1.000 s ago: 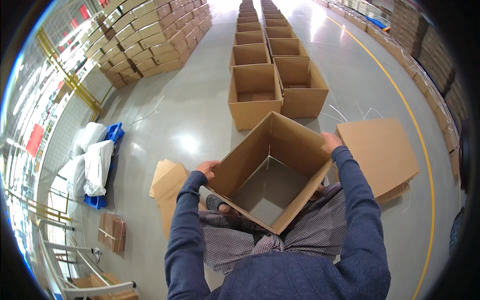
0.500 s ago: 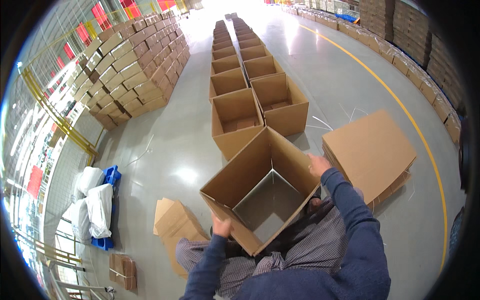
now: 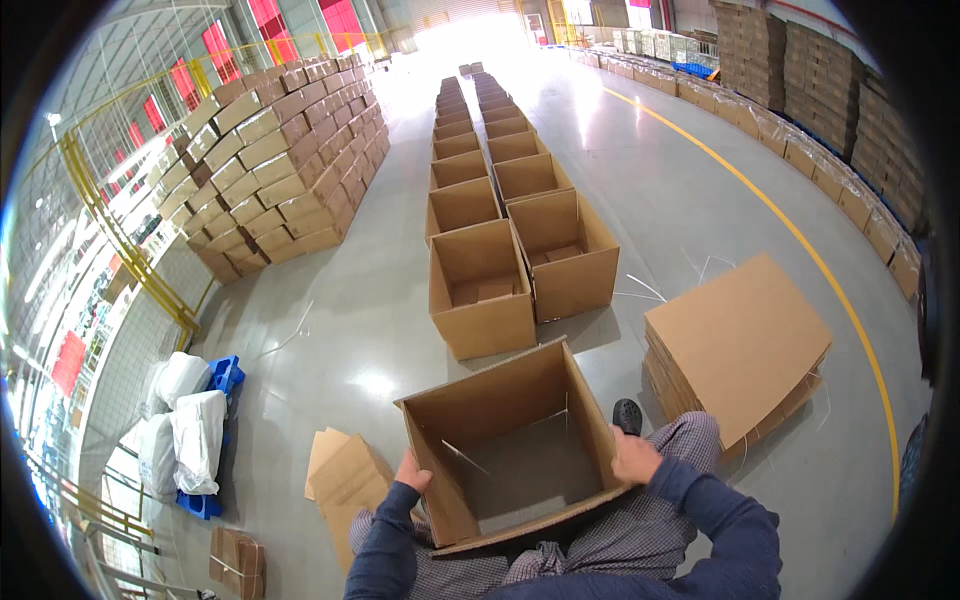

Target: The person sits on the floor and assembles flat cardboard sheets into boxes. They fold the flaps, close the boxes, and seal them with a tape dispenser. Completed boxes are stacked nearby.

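A bottomless cardboard box stands open between my knees, with the grey floor showing through it. My left hand grips its left wall, thumb near the edge. On the opposite side my right hand is closed on the right wall. Past the box, two rows of open cartons run into the distance; the nearest left carton and nearest right carton have bottom flaps folded in. A stack of flattened cardboard boxes lies to my right. Flat cardboard pieces lie beside my left knee.
White wrapped bundles rest on a blue pallet at left, near a strapped cardboard bundle. A tall wall of sealed cartons rises beyond. Loose white straps lie on the floor, and a yellow line curves along the right.
Both hands have turned the box so its far wall lies more squarely across, and brought it lower and closer to me. The view has tilted up, showing more of the carton rows.
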Available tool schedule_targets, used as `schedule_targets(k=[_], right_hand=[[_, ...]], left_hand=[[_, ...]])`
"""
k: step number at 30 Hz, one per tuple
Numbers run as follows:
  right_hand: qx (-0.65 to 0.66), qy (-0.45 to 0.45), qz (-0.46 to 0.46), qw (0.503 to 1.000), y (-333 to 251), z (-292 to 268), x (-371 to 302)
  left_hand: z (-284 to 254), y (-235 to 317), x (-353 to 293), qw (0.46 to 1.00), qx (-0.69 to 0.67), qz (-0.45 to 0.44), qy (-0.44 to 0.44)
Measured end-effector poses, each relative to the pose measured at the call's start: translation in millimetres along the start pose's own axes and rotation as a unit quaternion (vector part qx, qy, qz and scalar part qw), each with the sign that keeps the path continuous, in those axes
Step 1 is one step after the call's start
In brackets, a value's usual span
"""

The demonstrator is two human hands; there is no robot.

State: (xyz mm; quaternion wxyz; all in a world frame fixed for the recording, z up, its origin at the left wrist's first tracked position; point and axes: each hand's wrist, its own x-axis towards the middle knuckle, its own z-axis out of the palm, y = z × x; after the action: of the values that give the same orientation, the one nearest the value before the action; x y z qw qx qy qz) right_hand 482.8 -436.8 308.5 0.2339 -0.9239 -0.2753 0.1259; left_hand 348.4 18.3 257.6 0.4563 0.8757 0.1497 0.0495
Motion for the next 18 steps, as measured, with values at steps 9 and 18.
schedule_targets(k=[9, 18], right_hand=[[-0.042, -0.216, -0.082, 0.972, -33, 37, -5], [-0.153, 0.005, -0.313, 0.937, -6, 92, 128]], left_hand=[[141, 85, 7, 0.913, 0.386, -0.097, -0.091], [130, 38, 71, 0.927, 0.326, -0.077, -0.168]])
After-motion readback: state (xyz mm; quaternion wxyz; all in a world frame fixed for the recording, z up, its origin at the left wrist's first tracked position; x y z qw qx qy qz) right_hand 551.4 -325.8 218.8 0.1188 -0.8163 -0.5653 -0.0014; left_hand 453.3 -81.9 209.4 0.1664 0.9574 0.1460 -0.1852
